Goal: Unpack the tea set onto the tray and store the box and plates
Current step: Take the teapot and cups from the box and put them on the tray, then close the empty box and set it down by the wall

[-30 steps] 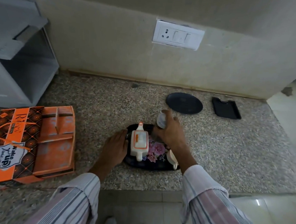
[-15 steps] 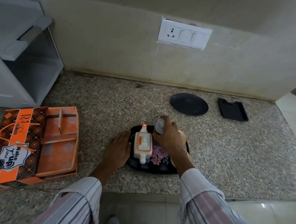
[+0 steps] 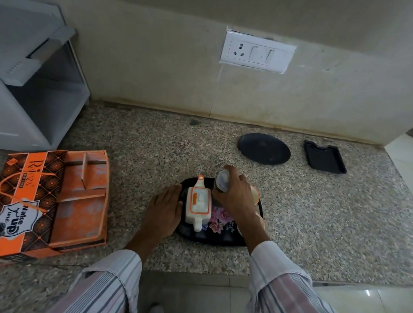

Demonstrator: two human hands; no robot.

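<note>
Unpacking in hand: right hand (image 3: 234, 197) curled round cup (image 3: 220, 181) above tray (image 3: 217, 240), left hand (image 3: 168, 205) flat, steadying tray edge; next, lowering cup beside teapot (image 3: 198, 204).

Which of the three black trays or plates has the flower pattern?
The tray under both hands, holding the teapot. The round plate and small rectangular tray behind are plain black.

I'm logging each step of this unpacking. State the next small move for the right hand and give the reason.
Probably lower the cup onto the tray's far end and release the grip. The right hand holds it just over the tray behind the white teapot, while the left hand rests flat at the tray's left edge, apparently steadying it. Other cups sit partly hidden under the right wrist.
</note>
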